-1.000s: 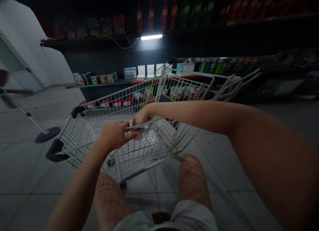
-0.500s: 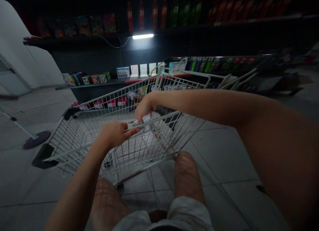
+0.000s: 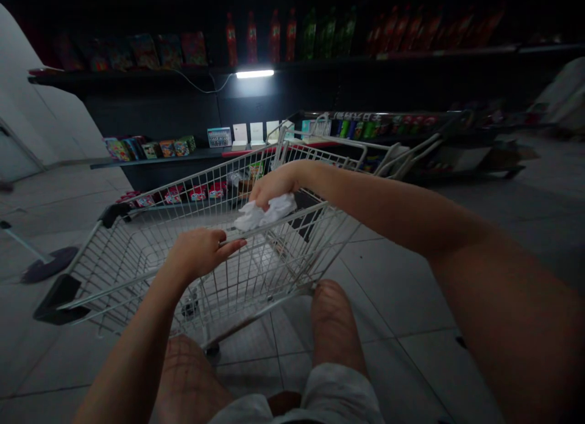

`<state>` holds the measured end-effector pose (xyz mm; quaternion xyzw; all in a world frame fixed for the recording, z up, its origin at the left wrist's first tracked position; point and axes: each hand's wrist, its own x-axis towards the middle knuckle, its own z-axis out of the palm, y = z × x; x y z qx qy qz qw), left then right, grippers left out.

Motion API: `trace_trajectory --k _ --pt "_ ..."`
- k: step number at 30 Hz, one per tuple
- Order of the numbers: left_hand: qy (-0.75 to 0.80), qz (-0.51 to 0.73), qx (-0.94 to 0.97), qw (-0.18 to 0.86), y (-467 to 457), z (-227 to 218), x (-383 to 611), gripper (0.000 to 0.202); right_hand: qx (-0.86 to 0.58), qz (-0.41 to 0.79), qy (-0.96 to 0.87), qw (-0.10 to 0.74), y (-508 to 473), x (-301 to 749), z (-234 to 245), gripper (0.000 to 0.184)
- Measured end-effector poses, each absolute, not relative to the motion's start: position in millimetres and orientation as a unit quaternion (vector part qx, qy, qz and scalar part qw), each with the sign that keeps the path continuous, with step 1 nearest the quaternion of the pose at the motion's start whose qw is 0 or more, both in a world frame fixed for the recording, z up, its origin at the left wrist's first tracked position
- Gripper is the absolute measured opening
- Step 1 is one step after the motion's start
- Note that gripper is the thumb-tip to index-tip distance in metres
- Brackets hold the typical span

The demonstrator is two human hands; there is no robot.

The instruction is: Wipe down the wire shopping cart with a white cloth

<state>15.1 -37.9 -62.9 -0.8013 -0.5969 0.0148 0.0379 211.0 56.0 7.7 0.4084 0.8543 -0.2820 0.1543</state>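
Now the left hand (image 3: 196,251) is gripping the thin, pale metal top rail (image 3: 114,286) of a wire-mesh shopping cart (image 3: 237,270), thumb lying along the near side. And just beside it, the right hand (image 3: 275,183) is clutching a crumpled, soft-looking white cloth (image 3: 280,208), loose folds bulging below the fingers, right by that rail! A chunky black plastic corner cap (image 3: 63,299) is covering one basket corner, smooth grey floor tiles (image 3: 393,302) showing beneath.
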Motion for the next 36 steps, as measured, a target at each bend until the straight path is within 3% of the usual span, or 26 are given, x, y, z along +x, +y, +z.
trace_trajectory --k 3,6,8,10,13,18,22,26,28,36 --pt "-0.594 0.019 -0.804 0.027 -35 -65 12 0.07 0.392 -0.15 0.907 0.039 27 215 7 0.026" --pt "-0.57 0.021 -0.821 0.033 -29 -71 5 0.05 0.316 0.024 0.932 -0.178 -6 197 -36 0.025" --pt "-0.56 0.025 -0.826 0.059 -26 -73 0 0.039 0.265 0.127 0.92 -0.26 -14 190 -70 0.025" --pt "-0.561 0.031 -0.824 0.067 -25 -73 -3 0.042 0.229 0.198 0.903 -0.304 -7 202 -94 0.026" --pt "-0.564 0.034 -0.824 0.029 -27 -68 -2 0.062 0.212 0.261 0.863 -0.378 25 264 -110 0.027" --pt "-0.564 0.027 -0.825 -0.002 -24 -62 2 0.067 0.358 0.305 0.71 -0.524 64 354 -115 0.023" --pt "-0.568 0.029 -0.823 0.018 -18 -62 3 0.067 0.361 0.305 0.682 -0.559 63 322 -122 0.023" --pt "-0.566 0.028 -0.823 0.043 -14 -61 3 0.065 0.256 0.296 0.789 -0.475 67 297 -122 0.023" --pt "-0.57 0.028 -0.821 0.038 -14 -61 3 0.065 0.281 0.297 0.78 -0.474 75 314 -119 0.023" --pt "-0.578 0.04 -0.814 0.043 -23 -58 -5 0.063 0.5 0.332 0.494 -0.629 110 407 -98 0.034"
